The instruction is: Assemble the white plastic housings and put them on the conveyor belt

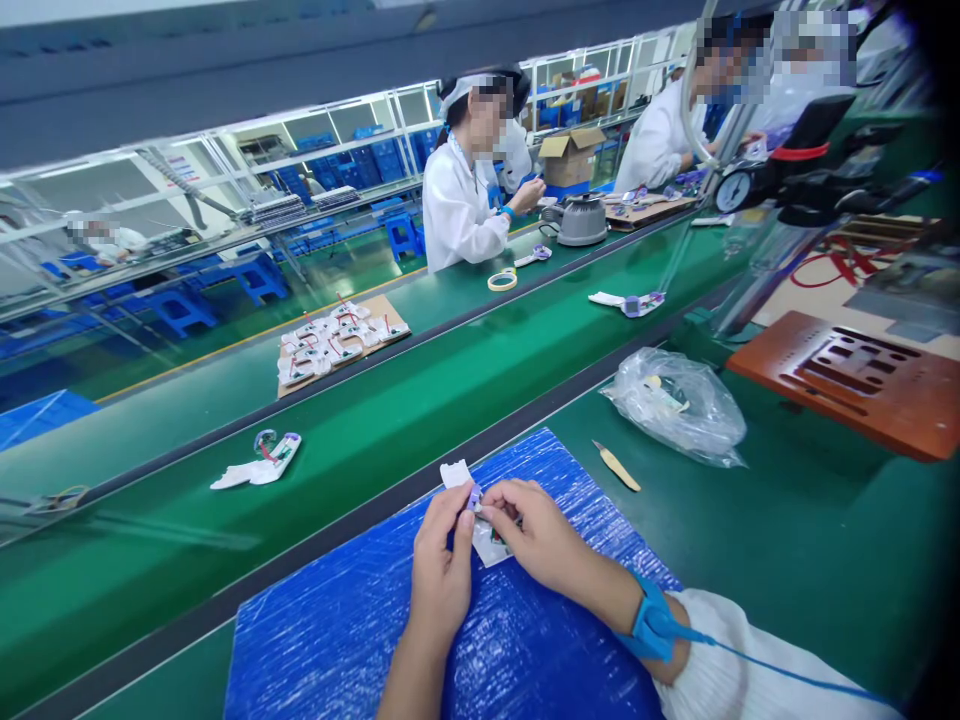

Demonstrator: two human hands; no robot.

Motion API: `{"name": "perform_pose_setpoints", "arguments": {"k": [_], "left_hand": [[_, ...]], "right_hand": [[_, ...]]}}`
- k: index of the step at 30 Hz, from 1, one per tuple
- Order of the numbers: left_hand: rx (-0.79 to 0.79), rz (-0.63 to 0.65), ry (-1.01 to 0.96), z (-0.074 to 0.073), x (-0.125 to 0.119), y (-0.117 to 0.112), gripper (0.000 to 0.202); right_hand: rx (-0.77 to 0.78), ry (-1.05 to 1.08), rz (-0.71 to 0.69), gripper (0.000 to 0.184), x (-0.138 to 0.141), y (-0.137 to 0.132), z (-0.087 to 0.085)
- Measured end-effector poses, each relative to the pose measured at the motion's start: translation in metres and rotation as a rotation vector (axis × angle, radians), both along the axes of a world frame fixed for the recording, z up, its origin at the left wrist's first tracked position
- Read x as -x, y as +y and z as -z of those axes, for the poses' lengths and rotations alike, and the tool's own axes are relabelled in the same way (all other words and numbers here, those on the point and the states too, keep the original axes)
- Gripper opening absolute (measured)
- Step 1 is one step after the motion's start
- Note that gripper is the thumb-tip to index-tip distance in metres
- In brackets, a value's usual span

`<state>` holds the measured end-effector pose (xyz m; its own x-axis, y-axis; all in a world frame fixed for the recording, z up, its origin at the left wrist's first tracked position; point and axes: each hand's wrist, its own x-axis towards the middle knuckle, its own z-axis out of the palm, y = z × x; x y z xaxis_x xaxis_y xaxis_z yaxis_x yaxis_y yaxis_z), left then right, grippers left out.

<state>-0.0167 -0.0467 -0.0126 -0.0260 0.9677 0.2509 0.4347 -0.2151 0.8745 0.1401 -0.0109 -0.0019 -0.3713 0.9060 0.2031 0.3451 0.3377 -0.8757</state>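
Over the blue mat point(337, 640), my left hand point(441, 565) pinches a white plastic housing point(455, 474) with a small purple part point(475, 497) near its middle. Thumb and forefinger are closed at the purple part. From the other side, my right hand point(536, 530) has its fingertips pressed together at the same spot. Whatever is between those fingertips is too small to make out. A bit of green circuit board point(497, 538) shows at the housing's lower end, partly covered by my right fingers. A blue wrist strap point(651, 620) with a cord circles my right wrist.
A craft knife point(617, 466) and a clear plastic bag point(675, 410) lie right of the mat. Similar housings point(259, 468) point(628, 303) rest on the green conveyor belt point(420, 370). Beyond are a cardboard sheet of parts point(386, 308), a tape roll point(502, 281) and co-workers. An orange-brown fixture plate point(847, 385) stands right.
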Motion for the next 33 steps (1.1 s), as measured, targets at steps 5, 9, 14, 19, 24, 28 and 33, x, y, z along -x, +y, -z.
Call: {"name": "perform_pose_setpoints", "arguments": {"k": [5,9,14,19,24,28,33], "left_hand": [[-0.001,-0.002,0.016,0.000,-0.001,0.002,0.031],[0.014,0.018,0.010,0.000,0.000,0.002,0.030],[0.029,0.036,-0.007,0.000,-0.001,0.002,0.032],[0.038,0.027,0.012,0.002,-0.003,0.002,0.035],[0.040,0.018,0.051,0.001,-0.005,0.002,0.037],[0.048,-0.002,0.061,0.000,-0.009,0.003,0.036],[0.063,-0.043,0.051,0.000,-0.018,-0.001,0.035]], "right_hand": [[-0.024,-0.042,-0.031,0.012,-0.003,0.001,0.000],[-0.039,-0.054,-0.042,0.014,-0.005,0.003,-0.001],[-0.072,-0.039,-0.038,0.013,-0.004,0.002,0.000],[-0.078,-0.013,-0.012,0.014,-0.003,0.000,0.002],[-0.128,-0.020,0.031,0.011,-0.002,-0.002,0.004],[-0.095,0.016,0.052,0.012,-0.002,-0.003,0.006],[-0.090,0.039,0.083,0.015,-0.001,-0.002,0.003]]}}
